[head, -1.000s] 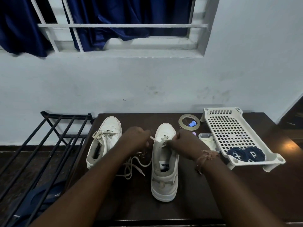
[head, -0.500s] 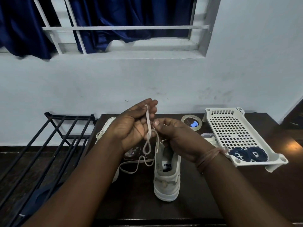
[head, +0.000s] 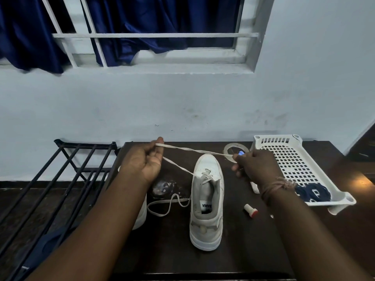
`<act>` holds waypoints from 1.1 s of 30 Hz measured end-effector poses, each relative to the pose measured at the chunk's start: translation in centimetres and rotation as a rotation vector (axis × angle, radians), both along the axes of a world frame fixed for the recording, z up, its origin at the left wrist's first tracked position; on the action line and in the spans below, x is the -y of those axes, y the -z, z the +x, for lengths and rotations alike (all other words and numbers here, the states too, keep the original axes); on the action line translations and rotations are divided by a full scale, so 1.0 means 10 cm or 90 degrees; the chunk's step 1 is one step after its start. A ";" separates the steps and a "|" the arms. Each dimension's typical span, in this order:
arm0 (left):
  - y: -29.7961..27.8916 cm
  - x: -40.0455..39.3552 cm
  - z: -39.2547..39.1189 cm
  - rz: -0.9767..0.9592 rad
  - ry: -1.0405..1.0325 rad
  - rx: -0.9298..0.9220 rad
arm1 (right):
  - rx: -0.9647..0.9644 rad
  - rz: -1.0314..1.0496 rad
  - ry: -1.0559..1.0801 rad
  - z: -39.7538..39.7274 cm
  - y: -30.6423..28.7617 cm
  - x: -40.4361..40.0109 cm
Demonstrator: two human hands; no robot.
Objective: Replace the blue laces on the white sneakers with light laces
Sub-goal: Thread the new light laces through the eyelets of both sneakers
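Observation:
A white sneaker [head: 207,199] stands heel toward me in the middle of the dark table [head: 233,250]. A light lace [head: 194,150] is threaded through its lowest eyelets. My left hand [head: 145,161] pinches one part of that lace above the table, left of the shoe. My right hand [head: 253,166] pinches the lace further along, to the right of the toe, so it stretches between both hands. A slack loop of lace lies left of the shoe. The second sneaker [head: 141,211] is mostly hidden under my left forearm. Rolled blue laces [head: 312,192] lie in the white tray [head: 284,157].
A tape ring [head: 235,149] sits at the back of the table beside the tray. A small white and red cap [head: 250,210] lies right of the shoe. A black metal rack [head: 60,179] stands to the left of the table. The wall is close behind.
My hands have moved apart, left hand going left and right hand going right, pulling the lace out flat between them. Before that they rose from the shoe's eyelets with the lace.

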State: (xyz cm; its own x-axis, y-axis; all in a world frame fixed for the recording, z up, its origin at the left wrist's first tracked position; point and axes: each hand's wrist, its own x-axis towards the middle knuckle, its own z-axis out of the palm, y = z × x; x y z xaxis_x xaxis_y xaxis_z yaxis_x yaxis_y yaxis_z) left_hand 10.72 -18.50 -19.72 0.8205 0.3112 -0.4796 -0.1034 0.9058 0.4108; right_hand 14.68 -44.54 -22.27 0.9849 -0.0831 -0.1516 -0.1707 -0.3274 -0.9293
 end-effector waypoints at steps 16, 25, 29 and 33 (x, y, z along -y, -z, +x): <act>0.28 0.58 -0.12 1.139 0.366 0.115 | 0.021 0.088 -0.196 -0.18 -0.06 -0.42; 0.45 0.71 -0.06 1.113 0.287 -0.013 | -0.212 -0.196 -0.210 -0.15 0.05 -0.28; 0.51 0.76 -0.05 1.141 0.347 0.008 | -0.265 -0.122 -0.216 -0.09 0.19 -0.19; 0.57 0.78 -0.11 1.264 0.381 0.031 | -0.332 -0.021 -0.205 -0.05 0.26 -0.08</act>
